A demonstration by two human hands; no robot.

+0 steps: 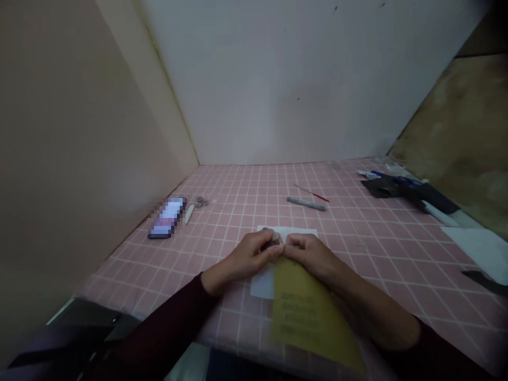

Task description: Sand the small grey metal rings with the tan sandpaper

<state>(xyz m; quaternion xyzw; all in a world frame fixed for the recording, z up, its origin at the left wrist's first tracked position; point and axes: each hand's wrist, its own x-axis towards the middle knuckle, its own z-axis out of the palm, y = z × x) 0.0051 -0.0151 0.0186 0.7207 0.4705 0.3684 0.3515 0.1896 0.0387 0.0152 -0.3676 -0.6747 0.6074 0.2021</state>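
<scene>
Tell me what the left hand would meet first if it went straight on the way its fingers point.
Most likely the right hand, close by at the top of the yellow sheet. Depth is unclear there; they may be touching.

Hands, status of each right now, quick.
Left hand: fingers curled at the yellow sheet's top end; whether they grip it can't be told.
Right hand: closed, pinching the sheet's top end.

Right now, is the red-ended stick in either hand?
No, the red-ended stick lies on the pink checked tabletop, just beyond the grey rod, while the left hand and right hand are at the yellow sheet.
</scene>
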